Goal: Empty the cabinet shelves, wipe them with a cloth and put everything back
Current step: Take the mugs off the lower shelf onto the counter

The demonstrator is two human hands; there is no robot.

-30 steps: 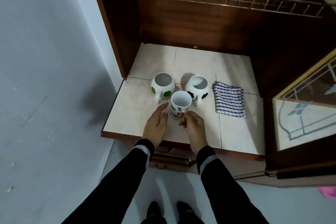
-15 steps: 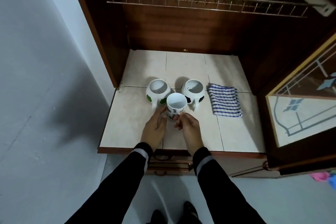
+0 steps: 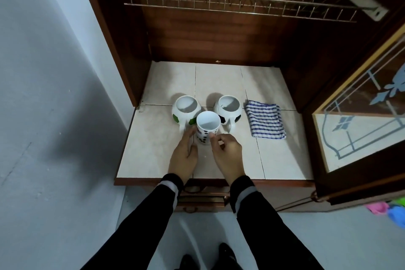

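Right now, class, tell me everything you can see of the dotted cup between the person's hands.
The dotted cup is a tall, straight-sided white cup, ceramic by its look, with black dots and a red mark on its side. It stands upright, mouth up, on the tiled shelf, in front of the green-patched mug and the black-patched mug. No handle shows. The left hand's fingers lie against its left side; the right hand's curled fingers touch its right side.

A home kitchen: a wooden cabinet (image 3: 197,37) with a wire dish rack (image 3: 241,5) at twelve o'clock, a spotted mug (image 3: 207,122) and striped dishcloth (image 3: 266,121) on its tiled shelf (image 3: 151,151), a patterned glass door (image 3: 361,120) at three.
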